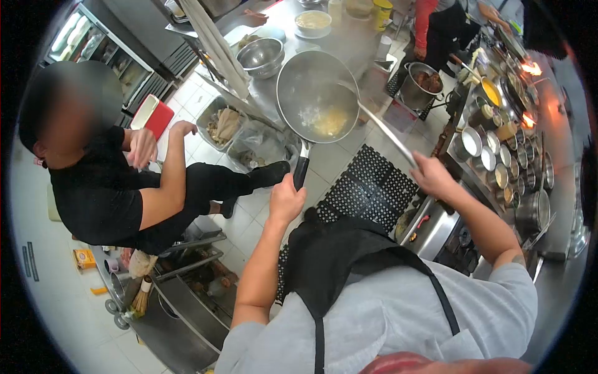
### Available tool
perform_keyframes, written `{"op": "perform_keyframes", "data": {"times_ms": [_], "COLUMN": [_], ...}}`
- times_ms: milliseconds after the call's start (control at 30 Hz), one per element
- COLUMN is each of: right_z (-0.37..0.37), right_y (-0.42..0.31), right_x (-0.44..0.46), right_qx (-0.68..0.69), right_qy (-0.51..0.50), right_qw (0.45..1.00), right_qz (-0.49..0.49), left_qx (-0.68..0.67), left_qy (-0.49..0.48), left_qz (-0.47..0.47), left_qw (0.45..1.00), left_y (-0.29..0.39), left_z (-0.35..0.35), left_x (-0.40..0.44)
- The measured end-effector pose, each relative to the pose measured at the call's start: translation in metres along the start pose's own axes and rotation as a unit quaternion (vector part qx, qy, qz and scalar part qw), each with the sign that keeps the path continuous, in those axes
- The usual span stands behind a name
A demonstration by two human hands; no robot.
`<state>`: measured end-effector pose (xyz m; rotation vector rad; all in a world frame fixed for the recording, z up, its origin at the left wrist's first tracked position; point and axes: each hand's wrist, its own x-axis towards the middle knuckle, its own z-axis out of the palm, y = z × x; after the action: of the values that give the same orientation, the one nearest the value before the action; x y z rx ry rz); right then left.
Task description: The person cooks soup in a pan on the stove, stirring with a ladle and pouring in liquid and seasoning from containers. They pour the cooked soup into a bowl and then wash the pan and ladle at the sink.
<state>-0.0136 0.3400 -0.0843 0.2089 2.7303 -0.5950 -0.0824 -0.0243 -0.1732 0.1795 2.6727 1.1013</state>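
Observation:
My left hand (288, 201) is closed around the black handle of a wok (308, 81), which is lifted in front of me and tilted so its inside faces me. Some pale yellow food (331, 122) lies low in the wok, with whitish bits beside it. In my right hand (434, 177) is a long-handled metal utensil (389, 134), gripped by its shaft. Its far end meets the wok's right rim, and the shape of its head cannot be made out.
On the left sits a person (93, 193) in black, one shoe near the bins (221, 128). A steel counter (311, 43) holds a metal bowl (260, 57). At right, flames burn on a stove beside several metal containers (468, 143). A black mat (367, 187) covers the floor.

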Motion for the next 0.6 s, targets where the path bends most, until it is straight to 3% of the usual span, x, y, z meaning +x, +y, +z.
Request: {"op": "perform_keyframes", "data": {"times_ms": [67,100,233,300,367,467,533,600], "right_z": [0.025,0.035,0.054,0.071,0.092,0.120,0.131,0.133], "right_y": [-0.008,-0.013,-0.066,-0.082,-0.085,-0.085,-0.105,-0.124], "right_x": [-0.025,-0.033,-0.059,-0.067,-0.062,-0.054,-0.059,-0.060], "right_qx": [0.101,0.219,0.558,0.595,0.686,0.774,0.785,0.770], "right_qy": [-0.010,-0.065,-0.158,-0.179,-0.239,-0.277,-0.288,-0.272], "right_qw": [0.995,0.973,0.786,0.753,0.634,0.511,0.497,0.536], "right_qz": [-0.017,0.043,0.214,0.214,0.264,0.252,0.231,0.213], "left_qx": [0.000,0.002,0.035,0.042,0.042,-0.012,-0.033,-0.075], "left_qy": [0.003,0.003,-0.039,-0.044,-0.064,-0.074,-0.096,-0.115], "left_qz": [0.015,0.021,0.031,0.054,0.036,0.053,0.031,0.024], "left_qw": [1.000,1.000,0.998,0.997,0.996,0.996,0.994,0.990], "left_y": [-0.011,-0.020,-0.063,-0.086,-0.095,-0.118,-0.133,-0.149], "left_z": [0.007,0.011,0.019,0.020,0.004,-0.011,-0.027,-0.035], "left_x": [-0.002,-0.003,-0.002,-0.006,-0.021,-0.039,-0.055,-0.069]}}
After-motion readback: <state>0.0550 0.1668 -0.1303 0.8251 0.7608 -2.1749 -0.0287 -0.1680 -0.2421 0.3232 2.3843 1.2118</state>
